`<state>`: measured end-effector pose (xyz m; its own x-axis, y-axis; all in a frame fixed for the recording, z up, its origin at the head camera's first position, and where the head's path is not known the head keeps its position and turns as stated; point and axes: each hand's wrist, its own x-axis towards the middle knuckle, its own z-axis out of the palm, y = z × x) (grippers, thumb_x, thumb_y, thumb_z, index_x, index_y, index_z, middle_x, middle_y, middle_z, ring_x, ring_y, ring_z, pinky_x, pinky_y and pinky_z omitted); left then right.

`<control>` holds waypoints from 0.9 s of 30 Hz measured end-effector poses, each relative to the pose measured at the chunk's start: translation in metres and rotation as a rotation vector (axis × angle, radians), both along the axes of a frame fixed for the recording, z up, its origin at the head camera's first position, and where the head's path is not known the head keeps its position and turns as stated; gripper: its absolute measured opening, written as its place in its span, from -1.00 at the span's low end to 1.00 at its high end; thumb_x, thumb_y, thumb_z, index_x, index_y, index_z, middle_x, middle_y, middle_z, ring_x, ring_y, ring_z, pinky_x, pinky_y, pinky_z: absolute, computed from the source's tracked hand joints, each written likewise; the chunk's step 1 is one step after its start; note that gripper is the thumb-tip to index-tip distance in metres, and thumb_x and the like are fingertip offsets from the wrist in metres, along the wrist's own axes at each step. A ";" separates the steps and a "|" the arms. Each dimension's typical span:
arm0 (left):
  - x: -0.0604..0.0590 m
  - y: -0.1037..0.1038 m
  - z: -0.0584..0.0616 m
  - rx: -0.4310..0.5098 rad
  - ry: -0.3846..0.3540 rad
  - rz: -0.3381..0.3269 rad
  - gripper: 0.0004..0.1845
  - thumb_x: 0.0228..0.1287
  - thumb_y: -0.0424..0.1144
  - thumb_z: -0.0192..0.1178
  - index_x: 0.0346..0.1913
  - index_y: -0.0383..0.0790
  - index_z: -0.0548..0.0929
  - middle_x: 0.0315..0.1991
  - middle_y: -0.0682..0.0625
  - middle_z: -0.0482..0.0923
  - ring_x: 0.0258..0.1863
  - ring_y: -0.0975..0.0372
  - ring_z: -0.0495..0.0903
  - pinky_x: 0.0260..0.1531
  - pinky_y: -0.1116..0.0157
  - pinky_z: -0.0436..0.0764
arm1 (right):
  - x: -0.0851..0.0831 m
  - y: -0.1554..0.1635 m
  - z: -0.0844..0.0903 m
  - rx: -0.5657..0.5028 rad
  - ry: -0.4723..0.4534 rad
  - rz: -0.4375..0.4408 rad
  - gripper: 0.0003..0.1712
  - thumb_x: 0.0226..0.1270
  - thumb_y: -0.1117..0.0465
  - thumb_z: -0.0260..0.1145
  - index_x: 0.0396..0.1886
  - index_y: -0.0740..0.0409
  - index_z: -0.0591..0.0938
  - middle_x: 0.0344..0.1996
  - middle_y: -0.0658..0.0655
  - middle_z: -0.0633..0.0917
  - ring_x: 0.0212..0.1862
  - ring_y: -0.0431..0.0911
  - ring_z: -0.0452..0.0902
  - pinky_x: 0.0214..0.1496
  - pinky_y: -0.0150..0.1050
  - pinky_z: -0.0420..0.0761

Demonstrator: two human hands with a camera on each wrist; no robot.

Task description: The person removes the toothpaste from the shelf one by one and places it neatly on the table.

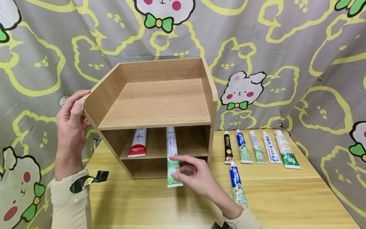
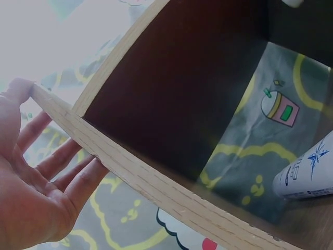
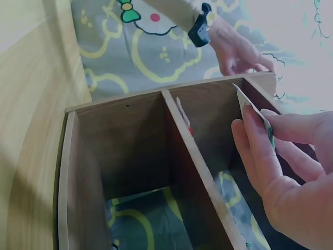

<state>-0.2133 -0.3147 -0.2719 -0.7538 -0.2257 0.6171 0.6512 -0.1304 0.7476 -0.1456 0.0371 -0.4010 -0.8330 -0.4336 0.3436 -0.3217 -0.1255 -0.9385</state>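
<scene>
L hand (image 1: 71, 127) rests w/ straight fingers against the left side panel of the wooden shelf unit (image 1: 154, 105), thumb on the panel's front edge; not curled round it. R hand (image 1: 197, 176) pinches the green-white toothpaste tube (image 1: 172, 159) near its crimped end, fingertips (image 3: 255, 140) on both faces of the flat tail. Tube lies cap-inward on the middle shelf, tail sticking out past the shelf's front edge toward the R hand.

Shelf contents: top tray bare wood; middle shelf holds the green-white tube plus a red-white Colgate tube (image 1: 138, 143), which sits between the two hands, apart from the first tube. Bottom compartment, just beyond the R hand's fingers: can't tell contents, mostly hidden.

On the table (image 1: 286, 197), to the right of the R hand: a row of five tubes (image 1: 260, 148) side by side, caps away. One more blue-green tube (image 1: 237, 186) lies just beside the R wrist.
</scene>
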 end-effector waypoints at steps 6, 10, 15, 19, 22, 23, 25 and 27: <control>0.001 0.001 0.002 0.004 0.000 -0.008 -0.55 0.46 -0.26 0.17 0.28 -0.46 0.56 0.09 -0.28 0.48 -0.22 0.08 0.58 -0.56 0.35 0.68 | 0.006 0.010 0.000 -0.008 -0.005 0.035 -0.47 0.28 0.41 0.46 0.26 0.25 0.63 0.13 0.29 0.64 -0.11 -0.01 0.74 -0.21 -0.19 0.75; 0.001 0.001 0.003 0.025 -0.015 -0.039 -0.59 0.46 -0.27 0.17 0.26 -0.42 0.59 0.08 -0.26 0.47 -0.22 0.08 0.58 -0.54 0.33 0.69 | 0.012 0.017 0.001 0.004 -0.019 0.039 -0.46 0.30 0.39 0.46 0.28 0.18 0.63 0.13 0.25 0.63 -0.08 -0.01 0.74 -0.21 -0.13 0.76; 0.001 -0.001 0.003 0.038 -0.027 -0.047 -0.60 0.46 -0.28 0.16 0.25 -0.39 0.61 0.10 -0.24 0.48 -0.21 0.08 0.59 -0.54 0.32 0.69 | 0.020 0.024 0.003 0.005 -0.056 0.036 -0.45 0.30 0.37 0.46 0.29 0.09 0.63 0.13 0.21 0.61 -0.05 0.01 0.72 -0.16 -0.06 0.74; 0.001 -0.002 0.003 0.045 -0.029 -0.053 -0.61 0.45 -0.29 0.16 0.25 -0.38 0.61 0.08 -0.23 0.48 -0.22 0.08 0.59 -0.54 0.31 0.70 | 0.024 0.029 0.004 0.000 -0.049 0.026 -0.46 0.30 0.37 0.46 0.29 0.08 0.64 0.10 0.23 0.61 -0.07 0.02 0.72 -0.16 -0.06 0.75; 0.001 -0.001 0.002 0.036 -0.023 -0.050 -0.60 0.45 -0.29 0.16 0.25 -0.41 0.60 0.07 -0.24 0.48 -0.23 0.08 0.58 -0.54 0.32 0.70 | 0.027 0.034 0.005 0.003 -0.032 0.018 -0.47 0.31 0.38 0.45 0.28 0.08 0.65 0.08 0.22 0.61 -0.08 0.02 0.72 -0.18 -0.06 0.75; 0.001 0.000 0.002 0.028 -0.018 -0.043 -0.59 0.45 -0.28 0.16 0.26 -0.42 0.59 0.08 -0.25 0.48 -0.23 0.08 0.58 -0.54 0.32 0.69 | 0.028 0.035 0.006 0.006 -0.025 0.015 -0.47 0.32 0.38 0.45 0.28 0.07 0.65 0.08 0.22 0.62 -0.09 0.02 0.73 -0.19 -0.06 0.75; 0.001 0.000 0.002 0.013 -0.010 -0.025 -0.56 0.45 -0.27 0.17 0.28 -0.46 0.56 0.07 -0.26 0.48 -0.23 0.08 0.58 -0.54 0.33 0.69 | 0.030 0.039 0.007 0.009 -0.010 0.011 -0.48 0.33 0.38 0.44 0.27 0.07 0.65 0.07 0.21 0.62 -0.10 0.01 0.73 -0.20 -0.06 0.75; 0.001 0.000 0.001 0.002 -0.001 -0.006 -0.53 0.45 -0.26 0.17 0.29 -0.49 0.53 0.07 -0.27 0.49 -0.24 0.09 0.59 -0.55 0.34 0.69 | 0.032 0.042 0.008 0.009 0.012 0.009 -0.49 0.33 0.39 0.44 0.27 0.08 0.65 0.07 0.21 0.62 -0.11 0.01 0.73 -0.23 -0.06 0.76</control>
<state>-0.2122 -0.3144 -0.2706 -0.7558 -0.2226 0.6159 0.6496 -0.1359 0.7480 -0.1138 0.0790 -0.3925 -0.8250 -0.4440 0.3496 -0.3320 -0.1196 -0.9356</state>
